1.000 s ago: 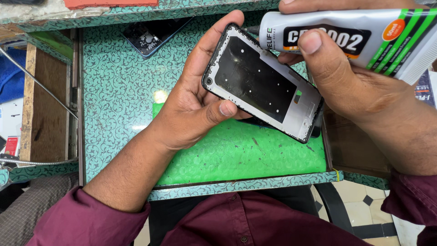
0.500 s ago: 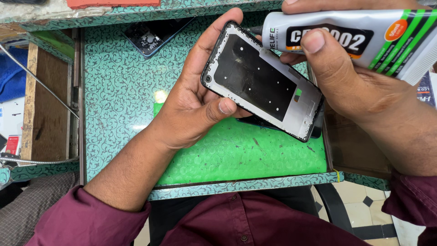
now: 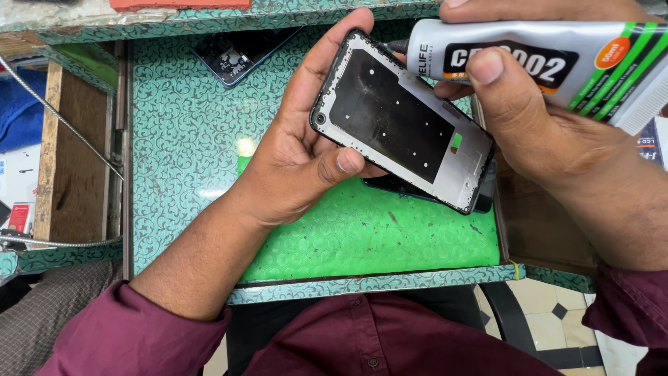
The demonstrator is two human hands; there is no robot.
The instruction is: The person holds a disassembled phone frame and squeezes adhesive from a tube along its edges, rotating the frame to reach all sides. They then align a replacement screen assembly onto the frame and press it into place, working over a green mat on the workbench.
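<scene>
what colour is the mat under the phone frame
Bright green mat, seen in the head view, lying on a teal patterned table.

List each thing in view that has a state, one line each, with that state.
Phone frame: bare, no screen fitted, tilted, held in the left hand.
Glue tube: uncapped, nozzle at the frame's top edge, gripped by the right hand.
Second phone: back off, insides showing, lying on the patterned tabletop.
Green mat: flat, spotted with marks.
</scene>
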